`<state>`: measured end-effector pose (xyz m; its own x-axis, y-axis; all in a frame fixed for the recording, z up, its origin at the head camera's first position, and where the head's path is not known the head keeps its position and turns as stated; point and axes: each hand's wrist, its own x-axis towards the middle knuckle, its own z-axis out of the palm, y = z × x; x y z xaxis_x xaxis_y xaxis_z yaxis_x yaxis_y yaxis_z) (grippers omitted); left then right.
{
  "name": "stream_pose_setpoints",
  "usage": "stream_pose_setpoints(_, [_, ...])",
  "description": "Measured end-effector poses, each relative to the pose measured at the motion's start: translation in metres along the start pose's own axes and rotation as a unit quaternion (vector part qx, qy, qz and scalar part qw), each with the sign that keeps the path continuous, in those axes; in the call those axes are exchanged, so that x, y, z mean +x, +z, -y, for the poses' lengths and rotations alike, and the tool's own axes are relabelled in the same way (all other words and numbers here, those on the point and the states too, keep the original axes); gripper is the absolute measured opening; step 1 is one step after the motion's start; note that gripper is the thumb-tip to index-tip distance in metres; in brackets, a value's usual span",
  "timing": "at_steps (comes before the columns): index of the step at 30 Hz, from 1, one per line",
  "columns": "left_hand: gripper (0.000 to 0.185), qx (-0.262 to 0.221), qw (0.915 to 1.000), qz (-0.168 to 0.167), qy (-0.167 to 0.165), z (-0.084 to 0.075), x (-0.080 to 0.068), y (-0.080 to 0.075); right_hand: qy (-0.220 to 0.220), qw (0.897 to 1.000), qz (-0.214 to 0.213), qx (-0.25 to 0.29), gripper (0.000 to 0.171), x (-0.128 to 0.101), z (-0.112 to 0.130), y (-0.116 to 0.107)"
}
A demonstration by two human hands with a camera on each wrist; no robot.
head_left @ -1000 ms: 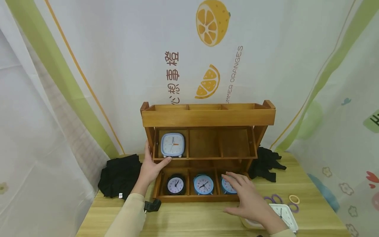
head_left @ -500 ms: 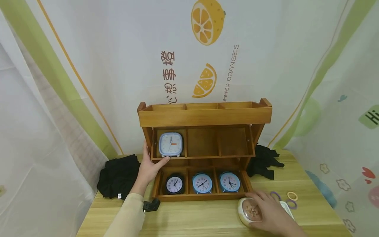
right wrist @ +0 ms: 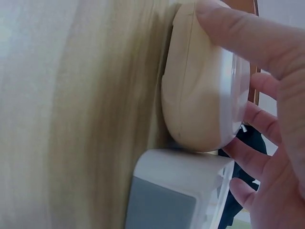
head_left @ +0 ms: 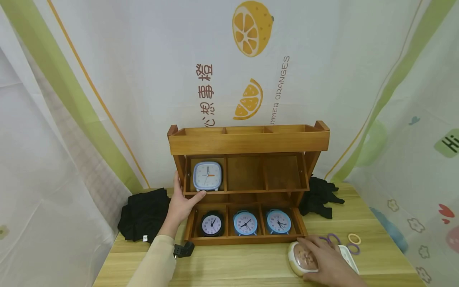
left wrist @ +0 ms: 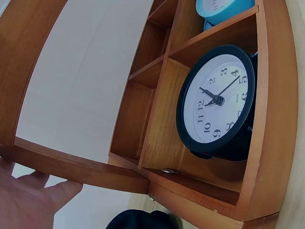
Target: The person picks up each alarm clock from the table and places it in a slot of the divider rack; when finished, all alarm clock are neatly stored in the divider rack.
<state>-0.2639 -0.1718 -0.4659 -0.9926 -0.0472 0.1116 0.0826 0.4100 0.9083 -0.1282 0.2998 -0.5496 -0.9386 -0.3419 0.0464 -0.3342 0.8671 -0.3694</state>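
Note:
My left hand [head_left: 182, 205] holds the left side of a wooden tiered shelf [head_left: 249, 143], its thumb along the middle tier's front edge. Beside that thumb a pale blue square alarm clock [head_left: 208, 176] stands in the middle tier's left compartment. Below, the bottom tier carries a black round alarm clock [head_left: 212, 225] and two blue round ones, the centre clock [head_left: 245, 223] and the right clock [head_left: 279, 222]. On the table, my right hand [head_left: 328, 259] grips a cream alarm clock [head_left: 304, 258] with a brown face, thumb and fingers on opposite sides in the right wrist view.
A white clock [head_left: 348, 258] lies on the table [head_left: 229, 263], partly behind my right hand. Purple rings and a yellow ring [head_left: 354, 238] are close by. Black cloth [head_left: 143, 213] lies left of the shelf, more black cloth [head_left: 319, 197] right of it. A curtain hangs behind.
My right hand has moved from the blue clock in the bottom right compartment, down and right to the cream clock, and now grips it. The left hand keeps its hold on the shelf.

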Motion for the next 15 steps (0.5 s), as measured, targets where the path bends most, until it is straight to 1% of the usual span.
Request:
stream_pose_setpoints(5, [0.125,-0.003,1.0000,-0.001,0.005,0.000,0.000,0.000,0.017,0.999,0.037,0.022,0.101,-0.001,-0.002,0.003])
stream_pose_setpoints(8, [0.125,-0.004,1.0000,-0.001,0.008,0.001,0.000,0.000,0.012,0.999,0.041,0.030,0.099,-0.002,-0.003,0.006])
stream_pose_setpoints(11, [0.125,-0.004,1.0000,-0.001,0.007,0.002,0.000,0.000,0.000,1.000,0.022,0.020,0.096,-0.003,-0.003,0.009])
stream_pose_setpoints(15, [0.126,-0.005,1.0000,0.000,0.005,0.002,0.000,0.000,-0.017,0.999,-0.029,-0.008,0.092,-0.004,-0.003,0.015])
